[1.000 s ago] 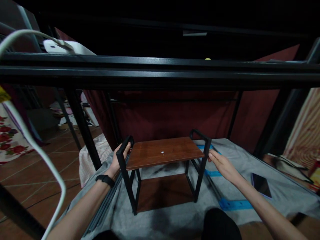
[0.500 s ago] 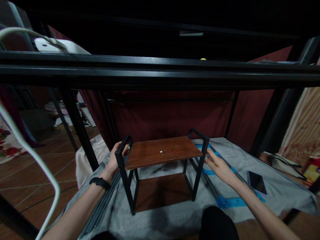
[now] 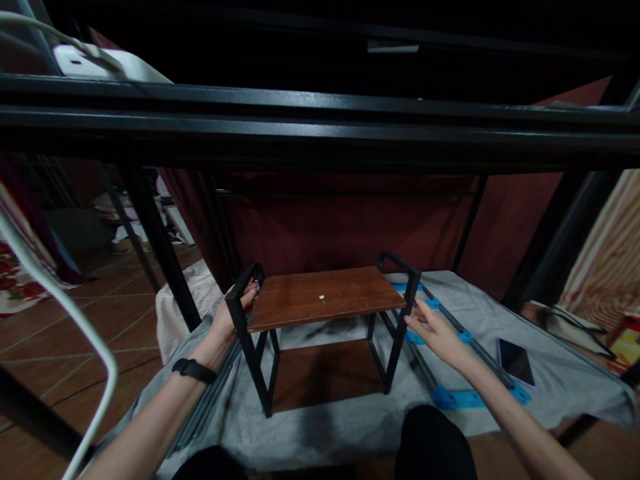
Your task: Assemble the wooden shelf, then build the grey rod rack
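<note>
A small two-tier shelf [image 3: 327, 293] with brown wood-look boards and a black metal frame stands upright in front of me. Its lower board [image 3: 330, 373] rests on or just above the grey cloth. My left hand [image 3: 233, 310] grips the left side frame below its curved top, the fingers partly hidden behind the bar. A tiny shiny spot, too small to name, shows by those fingertips. At the right leg, my right hand [image 3: 433, 330] has bent fingers and thumb against the frame's outer side. A small white mark lies on the upper board.
A black metal beam [image 3: 320, 113] crosses overhead. Grey bars with blue end pieces [image 3: 457, 397] lie right of the shelf, near a phone [image 3: 515, 362]. Several grey tubes [image 3: 207, 400] lie at left. A white cable [image 3: 75, 313] hangs on the left; a dark red curtain [image 3: 340, 227] is behind.
My view has shifted slightly, so the overhead beam sits higher. The right hand's thumb and fingers have moved slightly lower and closer against the right leg; the left hand keeps its hold.
</note>
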Tool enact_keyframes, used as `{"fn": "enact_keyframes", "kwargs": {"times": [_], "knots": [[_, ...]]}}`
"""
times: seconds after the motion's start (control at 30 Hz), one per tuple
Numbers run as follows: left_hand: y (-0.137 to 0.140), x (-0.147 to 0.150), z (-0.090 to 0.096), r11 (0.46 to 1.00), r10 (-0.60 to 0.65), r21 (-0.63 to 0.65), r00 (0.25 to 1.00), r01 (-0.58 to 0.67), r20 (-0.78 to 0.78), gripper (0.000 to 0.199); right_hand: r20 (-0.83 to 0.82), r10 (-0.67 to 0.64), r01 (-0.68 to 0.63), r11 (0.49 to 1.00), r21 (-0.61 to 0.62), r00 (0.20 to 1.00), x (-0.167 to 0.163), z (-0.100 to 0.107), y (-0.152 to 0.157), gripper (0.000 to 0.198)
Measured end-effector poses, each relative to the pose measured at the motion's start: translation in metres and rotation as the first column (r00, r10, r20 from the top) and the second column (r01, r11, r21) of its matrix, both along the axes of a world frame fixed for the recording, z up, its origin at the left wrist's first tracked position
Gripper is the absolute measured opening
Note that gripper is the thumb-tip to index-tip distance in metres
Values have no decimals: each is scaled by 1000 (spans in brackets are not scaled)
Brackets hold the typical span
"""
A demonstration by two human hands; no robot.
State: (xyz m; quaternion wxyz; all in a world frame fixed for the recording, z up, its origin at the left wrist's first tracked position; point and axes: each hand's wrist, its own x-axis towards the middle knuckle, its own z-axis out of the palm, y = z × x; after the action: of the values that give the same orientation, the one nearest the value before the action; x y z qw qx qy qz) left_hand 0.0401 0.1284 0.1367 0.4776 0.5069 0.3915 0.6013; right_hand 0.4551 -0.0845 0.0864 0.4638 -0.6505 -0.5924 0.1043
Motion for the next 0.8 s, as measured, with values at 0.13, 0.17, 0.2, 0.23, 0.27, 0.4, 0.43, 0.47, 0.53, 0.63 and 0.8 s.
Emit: {"fn": "enact_keyframes", "kwargs": {"times": [0.13, 0.17, 0.2, 0.23, 0.27, 0.4, 0.43, 0.47, 0.53, 0.63, 0.8], "knots": [[-41, -14, 7, 990, 29, -137, 996, -16, 90, 42, 7, 23, -23, 1000, 5, 1000, -4, 3, 1, 59], [-52, -19, 6, 990, 36, -142, 994, -21, 103, 41, 2, 22, -22, 1000, 9, 1000, -4, 3, 2, 58], [-63, -24, 3, 992, 25, -122, 994, -12, 109, 41, -9, 20, -19, 1000, 15, 1000, -4, 1, 2, 58], [-73, -29, 0, 995, 14, -104, 995, -4, 102, 43, -23, 19, -19, 1000, 21, 1000, -5, 0, 2, 57], [-83, -32, -4, 996, 7, -89, 996, 1, 88, 46, -40, 21, -20, 999, 28, 999, -5, -2, 2, 56], [-112, -36, -19, 999, 12, -35, 999, -10, 48, 53, -81, 54, -52, 998, 36, 995, -10, -8, 1, 43], [-116, -34, -21, 1000, 15, -16, 1000, -14, 21, 53, -82, 59, -56, 998, 36, 995, -11, -9, 0, 40], [-119, -33, -23, 1000, 23, 4, 1000, -23, -18, 53, -87, 62, -60, 998, 35, 994, -12, -10, 0, 38], [-122, -28, -26, 998, 58, 38, 993, -54, -106, 53, -116, 67, -63, 997, 40, 991, -13, -14, -1, 37], [-119, -25, -27, 993, 106, 62, 982, -97, -155, 53, -159, 75, -69, 997, 39, 984, -13, -23, 0, 40], [-107, -29, -28, 993, 104, 62, 984, -96, -146, 53, -194, 94, -89, 995, 36, 976, -14, -43, 3, 39]]}}
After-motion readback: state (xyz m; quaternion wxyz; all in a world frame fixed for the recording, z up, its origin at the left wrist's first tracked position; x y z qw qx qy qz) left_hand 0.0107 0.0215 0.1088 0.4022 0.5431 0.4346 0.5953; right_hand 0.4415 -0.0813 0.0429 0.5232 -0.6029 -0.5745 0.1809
